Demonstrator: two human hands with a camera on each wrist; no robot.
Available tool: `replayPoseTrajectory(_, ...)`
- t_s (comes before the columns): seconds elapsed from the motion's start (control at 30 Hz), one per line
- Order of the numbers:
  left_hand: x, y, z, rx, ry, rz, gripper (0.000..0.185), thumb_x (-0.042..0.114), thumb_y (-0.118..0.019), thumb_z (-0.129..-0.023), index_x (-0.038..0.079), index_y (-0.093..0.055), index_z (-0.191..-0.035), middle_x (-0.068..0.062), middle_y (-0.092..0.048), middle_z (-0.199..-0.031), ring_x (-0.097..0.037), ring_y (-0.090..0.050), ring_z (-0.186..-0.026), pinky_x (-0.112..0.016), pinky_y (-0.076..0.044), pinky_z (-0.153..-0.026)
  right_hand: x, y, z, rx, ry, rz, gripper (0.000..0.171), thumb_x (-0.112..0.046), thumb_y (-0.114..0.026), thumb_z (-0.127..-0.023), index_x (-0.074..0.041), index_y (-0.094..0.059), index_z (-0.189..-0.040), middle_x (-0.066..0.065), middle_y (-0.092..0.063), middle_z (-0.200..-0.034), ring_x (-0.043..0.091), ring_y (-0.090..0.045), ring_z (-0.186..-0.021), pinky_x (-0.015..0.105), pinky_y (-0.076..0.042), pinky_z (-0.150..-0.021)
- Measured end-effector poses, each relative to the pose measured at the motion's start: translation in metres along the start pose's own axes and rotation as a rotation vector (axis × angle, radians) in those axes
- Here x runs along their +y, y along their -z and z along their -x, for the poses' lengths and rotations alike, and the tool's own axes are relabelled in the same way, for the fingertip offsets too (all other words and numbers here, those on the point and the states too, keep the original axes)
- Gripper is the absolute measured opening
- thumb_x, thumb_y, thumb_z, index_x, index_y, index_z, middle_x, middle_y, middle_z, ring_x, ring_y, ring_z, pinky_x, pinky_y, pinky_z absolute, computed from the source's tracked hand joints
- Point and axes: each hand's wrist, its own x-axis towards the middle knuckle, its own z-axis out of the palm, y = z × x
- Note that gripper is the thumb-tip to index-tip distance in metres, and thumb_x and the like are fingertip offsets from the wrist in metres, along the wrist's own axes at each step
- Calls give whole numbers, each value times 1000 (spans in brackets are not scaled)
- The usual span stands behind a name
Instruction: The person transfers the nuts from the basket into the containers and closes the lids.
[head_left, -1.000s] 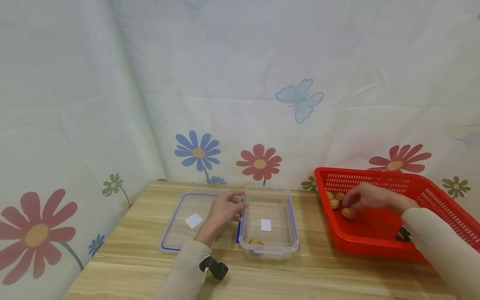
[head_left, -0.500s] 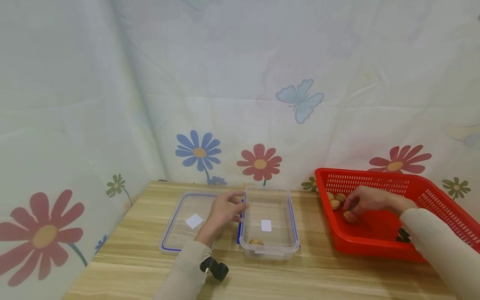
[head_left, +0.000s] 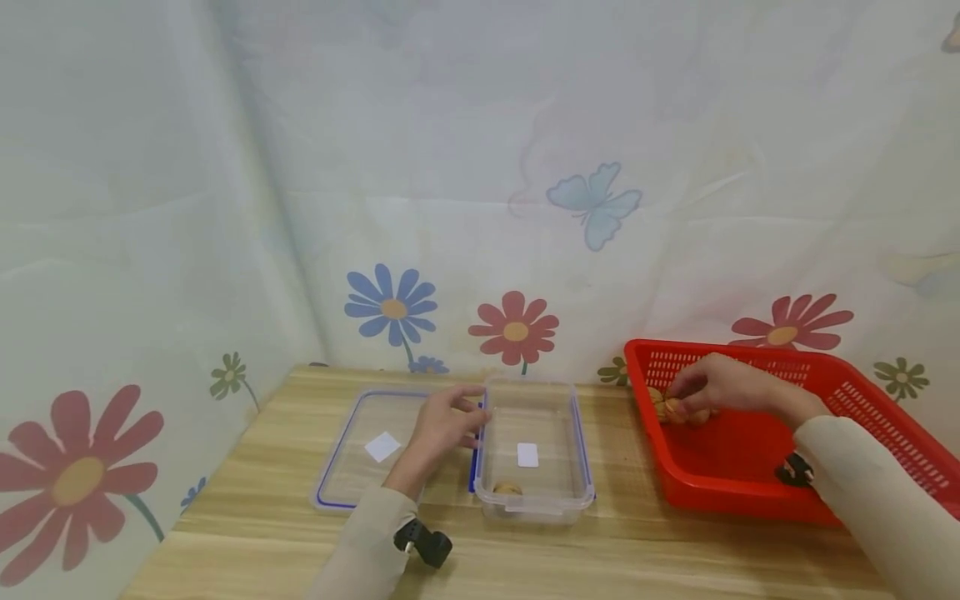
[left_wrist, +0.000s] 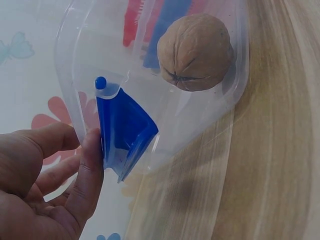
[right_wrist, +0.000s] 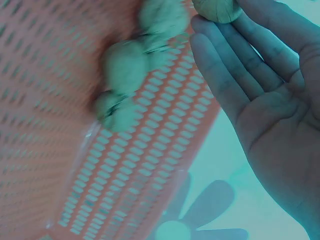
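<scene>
In the head view my left hand (head_left: 442, 427) is at the left rim of a clear plastic food container (head_left: 582, 450). Its fingers pinch that side beside a blue latch (left_wrist: 122, 130), seen close in the left wrist view. One walnut (left_wrist: 196, 52) lies inside the container, at its near end. Over the red basket (head_left: 738, 492), my right hand (head_left: 723, 385) pinches another walnut (right_wrist: 217, 9) at its fingertips. Several more walnuts (right_wrist: 125, 67), blurred in the right wrist view, sit in the basket's left corner, partly hidden by the hand in the head view.
Left of the container, a clear lid with a blue seal (head_left: 337, 467) lies flat on the wooden table (head_left: 247, 517), partly behind the left forearm. A flower-printed curtain (head_left: 450, 208) hangs behind the table. The basket has high slotted walls.
The right hand has raised its walnut and shifted it slightly left, toward the others in the basket. The left hand keeps its place on the container. The head view has shifted a little.
</scene>
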Motion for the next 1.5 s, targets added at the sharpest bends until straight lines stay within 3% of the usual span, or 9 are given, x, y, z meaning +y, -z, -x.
replayPoseTrajectory(0.37,1,0,1,-4,11,-6,44,4,-76,-97,1,-66,-140,-19,-68,-109,-24,-71,-80,-34,-67,-65,-42,13,12,162,36,126,46,-28,-81,-96,-4,-72,-134,7,-74,-121,27,-65,-110,55,-61,-96)
replayPoseTrajectory(0.7,-2,1,-1,-6,5,9,45,4,-77,-97,0,-66,-140,-20,-68,-109,-25,-71,-81,-35,-67,-65,-75,2,22,258,125,94,42,-33,-82,-96,-10,-75,-130,6,-76,-122,24,-70,-107,46,-64,-94)
replayPoseTrajectory(0.87,-3,1,-2,-12,5,13,45,5,-77,-97,1,-66,-141,-20,-67,-110,-25,-71,-83,-34,-67,-65,-90,-11,24,300,176,64,36,-31,-83,-95,-14,-78,-126,1,-76,-118,23,-68,-105,32,-63,-91)
replayPoseTrajectory(1.23,-4,1,-3,-10,-4,22,44,4,-77,-97,1,-66,-140,-19,-67,-109,-24,-71,-80,-35,-67,-64,-116,-48,18,327,260,-53,32,-26,-84,-94,-14,-79,-124,-1,-76,-115,19,-70,-101,23,-62,-87)
replayPoseTrajectory(1.5,-7,1,-4,-7,0,22,44,4,-76,-97,1,-67,-140,-20,-67,-109,-24,-71,-81,-34,-67,-65,-125,-74,6,240,371,-160,30,-16,-82,-95,-8,-77,-123,2,-76,-111,19,-75,-96,26,-62,-89)
